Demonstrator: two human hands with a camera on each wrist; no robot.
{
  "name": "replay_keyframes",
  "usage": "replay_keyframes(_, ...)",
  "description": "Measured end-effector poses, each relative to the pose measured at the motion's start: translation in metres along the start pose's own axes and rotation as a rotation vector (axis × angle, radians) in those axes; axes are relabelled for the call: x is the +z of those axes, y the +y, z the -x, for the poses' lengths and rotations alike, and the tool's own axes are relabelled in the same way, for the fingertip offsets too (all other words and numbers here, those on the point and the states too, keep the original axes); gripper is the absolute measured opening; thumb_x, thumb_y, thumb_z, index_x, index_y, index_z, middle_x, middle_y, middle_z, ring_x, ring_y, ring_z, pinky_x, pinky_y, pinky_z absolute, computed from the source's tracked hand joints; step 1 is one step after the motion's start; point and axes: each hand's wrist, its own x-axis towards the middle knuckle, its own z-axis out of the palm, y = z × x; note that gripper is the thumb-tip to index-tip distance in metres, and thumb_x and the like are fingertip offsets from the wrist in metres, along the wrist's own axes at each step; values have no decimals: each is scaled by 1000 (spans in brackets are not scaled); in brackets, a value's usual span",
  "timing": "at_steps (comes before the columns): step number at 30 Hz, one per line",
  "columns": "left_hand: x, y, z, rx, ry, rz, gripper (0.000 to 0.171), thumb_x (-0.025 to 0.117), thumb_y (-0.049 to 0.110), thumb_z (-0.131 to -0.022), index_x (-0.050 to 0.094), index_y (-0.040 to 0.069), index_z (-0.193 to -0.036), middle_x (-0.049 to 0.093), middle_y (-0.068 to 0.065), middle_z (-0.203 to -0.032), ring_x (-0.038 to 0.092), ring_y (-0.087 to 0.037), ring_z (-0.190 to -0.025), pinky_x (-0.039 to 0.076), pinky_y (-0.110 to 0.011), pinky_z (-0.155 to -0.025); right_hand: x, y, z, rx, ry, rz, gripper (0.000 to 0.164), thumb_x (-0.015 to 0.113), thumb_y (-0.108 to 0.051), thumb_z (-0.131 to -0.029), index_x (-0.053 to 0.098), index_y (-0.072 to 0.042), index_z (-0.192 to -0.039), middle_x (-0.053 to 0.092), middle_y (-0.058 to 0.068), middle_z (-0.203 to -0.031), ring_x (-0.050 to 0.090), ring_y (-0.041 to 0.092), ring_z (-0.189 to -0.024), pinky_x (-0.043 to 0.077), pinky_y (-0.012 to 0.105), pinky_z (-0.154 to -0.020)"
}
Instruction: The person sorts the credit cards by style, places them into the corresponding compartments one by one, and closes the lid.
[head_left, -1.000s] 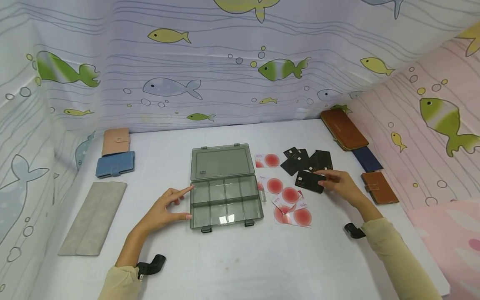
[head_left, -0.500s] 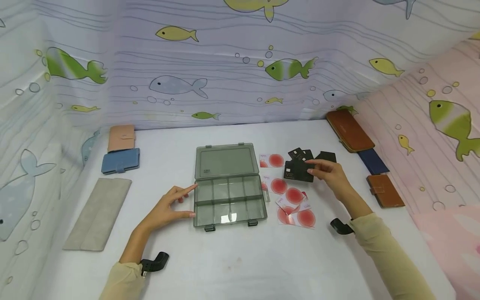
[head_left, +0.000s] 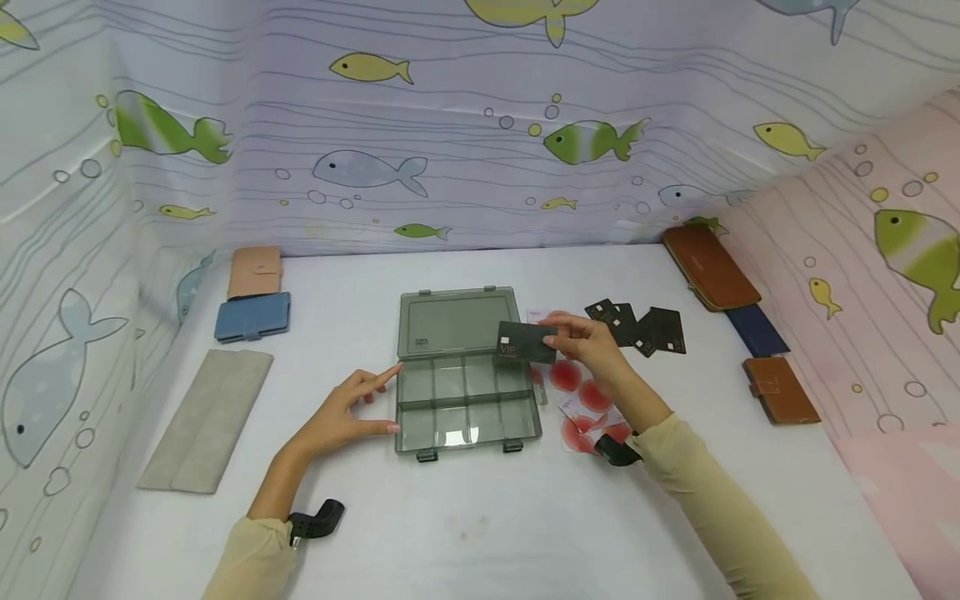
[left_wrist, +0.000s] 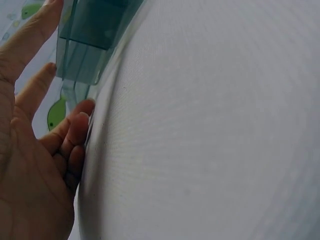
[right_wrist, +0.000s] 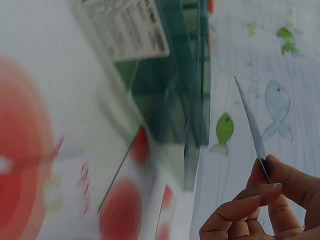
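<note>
My right hand [head_left: 592,343] pinches a black VIP card [head_left: 517,342] by its right end. It holds the card above the right side of a grey-green clear plastic compartment box [head_left: 468,432], near the hinge line; in the right wrist view the card [right_wrist: 252,122] shows edge-on. My left hand [head_left: 337,417] rests at the box's left side, with forefinger and thumb spread and straight against its edge. The box lid [head_left: 453,323] lies folded back. Red-and-white cards [head_left: 564,377] lie right of the box, partly under my right arm. More black cards [head_left: 663,330] lie behind them.
At the left lie a pink wallet [head_left: 255,271], a blue wallet [head_left: 253,317] and a long grey pouch [head_left: 206,421]. At the right are a brown purse [head_left: 712,267], a dark blue wallet [head_left: 757,329] and a brown wallet [head_left: 782,390]. A fish-print curtain [head_left: 450,125] stands behind.
My right hand has carried the black card left from the black cards to above the box. The left hand stays at the box's edge. The head view has shifted slightly.
</note>
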Motion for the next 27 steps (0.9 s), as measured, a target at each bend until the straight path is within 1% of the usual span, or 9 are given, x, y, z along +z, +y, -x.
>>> replay_keyframes(3, -3, 14, 0, -6, -7, 18, 87, 86, 13, -76, 43, 7, -151, 53, -18, -109, 43, -29, -87, 34, -38, -77, 18, -4, -4, 5, -41, 8, 36, 70, -11, -92, 66, 0, -126, 45, -6, -75, 39, 11, -66, 36, 31, -64)
replay_keyframes(6, -5, 21, 0, -18, -17, 28, 85, 85, 12, -76, 43, 4, -150, 52, -20, -108, 43, -31, -87, 34, -38, -77, 35, -8, -7, 9, -93, 5, 35, 69, -10, -92, 66, -1, -126, 46, -6, -74, 39, 12, -67, 35, 30, -64)
replay_keyframes(9, -3, 15, 0, -27, -14, 22, 86, 85, 13, -76, 43, 7, -151, 52, -18, -109, 43, -29, -88, 34, -39, -77, 51, -11, -9, 28, -140, -7, 34, 70, -11, -92, 68, -4, -125, 46, -6, -72, 37, 12, -65, 33, 29, -60)
replay_keyframes(14, 1, -4, -1, -38, -8, 17, 89, 87, 22, -75, 42, 20, -152, 52, -10, -109, 42, -20, -89, 33, -38, -78, 75, -13, -12, 54, -183, -20, 33, 72, -10, -90, 70, -7, -122, 44, -6, -68, 32, 11, -59, 29, 25, -54)
replay_keyframes(17, 2, -10, -1, -34, -10, 27, 89, 87, 28, -75, 43, 25, -152, 52, -6, -109, 41, -17, -89, 33, -36, -79, 87, -14, -13, 51, -185, 1, 32, 73, -9, -89, 71, -6, -120, 45, -5, -68, 33, 12, -60, 31, 25, -56)
replay_keyframes(21, 1, -13, -1, -12, -6, 28, 88, 87, 30, -76, 43, 26, -152, 52, -4, -109, 42, -15, -89, 34, -36, -79, 101, -14, -15, 60, -189, 31, 30, 74, -9, -88, 73, -7, -118, 52, -5, -70, 44, 12, -72, 40, 27, -68)
replay_keyframes(23, 1, -14, -1, -4, -4, 25, 88, 87, 30, -76, 43, 26, -152, 53, -4, -108, 42, -15, -89, 34, -36, -79, 107, -14, -16, 72, -190, 44, 29, 74, -9, -88, 74, -8, -117, 55, -5, -71, 47, 13, -78, 42, 29, -75)
replay_keyframes(25, 1, -13, -1, 0, -4, 28, 88, 87, 29, -76, 43, 25, -152, 53, -4, -109, 42, -15, -89, 34, -35, -79, 112, -13, -16, 78, -187, 50, 28, 74, -9, -87, 74, -8, -115, 55, -6, -70, 47, 12, -78, 42, 29, -75)
replay_keyframes(27, 1, -13, 0, 1, -5, 31, 89, 87, 29, -76, 42, 26, -152, 53, -4, -109, 42, -15, -88, 34, -35, -78, 117, -12, -16, 65, -179, 55, 27, 74, -7, -87, 74, -7, -114, 54, -6, -68, 45, 12, -73, 40, 28, -70)
